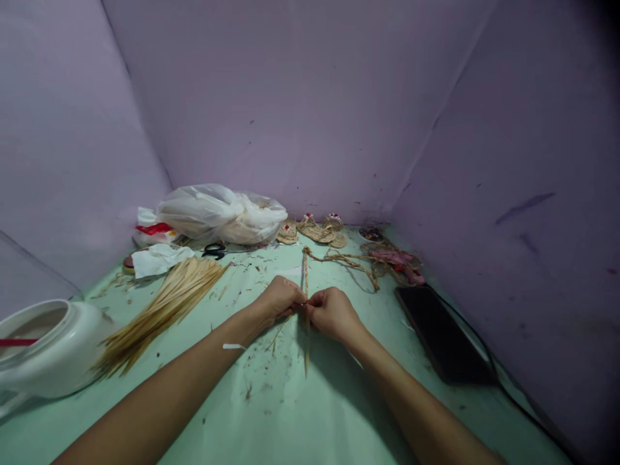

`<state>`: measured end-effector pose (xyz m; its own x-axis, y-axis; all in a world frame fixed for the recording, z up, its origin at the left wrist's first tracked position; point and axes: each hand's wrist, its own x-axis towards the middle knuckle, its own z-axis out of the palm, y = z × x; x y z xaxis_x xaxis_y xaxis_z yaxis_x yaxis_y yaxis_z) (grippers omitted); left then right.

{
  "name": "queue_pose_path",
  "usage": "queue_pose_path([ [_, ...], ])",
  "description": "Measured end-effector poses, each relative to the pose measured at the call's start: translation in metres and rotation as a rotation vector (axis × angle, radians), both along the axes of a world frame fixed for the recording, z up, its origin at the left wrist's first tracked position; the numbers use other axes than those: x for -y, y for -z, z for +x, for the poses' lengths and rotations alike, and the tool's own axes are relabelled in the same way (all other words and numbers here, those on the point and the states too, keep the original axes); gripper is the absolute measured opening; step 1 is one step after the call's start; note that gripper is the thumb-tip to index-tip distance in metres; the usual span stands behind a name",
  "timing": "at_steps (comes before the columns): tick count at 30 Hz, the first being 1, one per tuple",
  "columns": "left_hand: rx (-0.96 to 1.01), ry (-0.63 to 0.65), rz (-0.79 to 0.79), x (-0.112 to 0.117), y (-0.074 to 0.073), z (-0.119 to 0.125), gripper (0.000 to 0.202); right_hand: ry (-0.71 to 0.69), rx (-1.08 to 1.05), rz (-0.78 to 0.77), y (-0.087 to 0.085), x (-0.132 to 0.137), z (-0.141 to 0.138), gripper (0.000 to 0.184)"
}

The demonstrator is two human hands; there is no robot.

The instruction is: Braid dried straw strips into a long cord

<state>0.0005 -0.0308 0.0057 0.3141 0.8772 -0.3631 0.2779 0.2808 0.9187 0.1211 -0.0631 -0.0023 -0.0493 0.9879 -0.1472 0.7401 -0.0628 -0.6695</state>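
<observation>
A narrow straw braid [305, 271] runs up the middle of the green surface, away from me. My left hand [283, 297] pinches it from the left, and my right hand [333, 313] pinches it from the right, with the fingertips of both meeting. Loose straw ends [307, 358] hang down below the fingers toward me. At its far end the braid bends over and continues to the right as a longer braided cord [343, 256]. The fingers cover the exact point being held.
Left lie a straw bundle [169, 303], a white pot [58, 349], black-handled scissors [214, 250] and white tissue [157, 258]. Behind are a plastic bag [217, 213] and small woven straw pieces [317, 229]. A dark phone-like slab [443, 336] with a cable [523, 407] lies right.
</observation>
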Motion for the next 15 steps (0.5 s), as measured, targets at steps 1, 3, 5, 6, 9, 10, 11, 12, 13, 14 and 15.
queue_pose_path([
  [1, -0.003, 0.006, 0.012, 0.0, 0.0, 0.0, 0.013, -0.041, -0.012, -0.011, -0.001, 0.001, 0.0, 0.02],
  [3, -0.029, 0.005, 0.006, 0.0, -0.002, 0.0, 0.01, -0.143, -0.066, -0.082, -0.002, 0.001, 0.004, 0.019],
  [5, -0.042, 0.012, -0.005, 0.0, -0.004, 0.001, 0.011, -0.183, -0.122, -0.153, -0.004, -0.004, 0.013, 0.019],
  [6, -0.04, 0.018, -0.007, 0.0, -0.004, 0.001, 0.012, -0.151, -0.144, -0.156, -0.006, -0.007, 0.019, 0.019],
  [9, -0.007, 0.062, -0.002, -0.001, -0.001, 0.0, 0.017, 0.067, -0.249, -0.044, -0.01, -0.017, 0.031, 0.014],
  [10, 0.005, 0.071, -0.002, -0.001, 0.0, 0.0, 0.017, 0.127, -0.31, -0.017, -0.011, -0.019, 0.032, 0.012],
  [11, 0.016, 0.074, -0.003, -0.002, 0.001, -0.001, 0.017, 0.151, -0.388, -0.021, -0.012, -0.02, 0.031, 0.011],
  [12, 0.024, 0.075, -0.005, -0.002, 0.002, -0.002, 0.016, 0.147, -0.475, -0.062, -0.012, -0.02, 0.028, 0.01],
  [13, 0.029, 0.074, -0.009, -0.002, 0.002, -0.002, 0.014, 0.124, -0.563, -0.133, -0.013, -0.019, 0.023, 0.008],
  [14, 0.03, 0.077, -0.014, -0.001, 0.001, -0.002, 0.012, 0.099, -0.64, -0.212, -0.012, -0.017, 0.018, 0.007],
  [15, 0.029, 0.084, -0.017, -0.001, 0.0, -0.002, 0.01, 0.08, -0.694, -0.275, -0.012, -0.016, 0.013, 0.008],
])
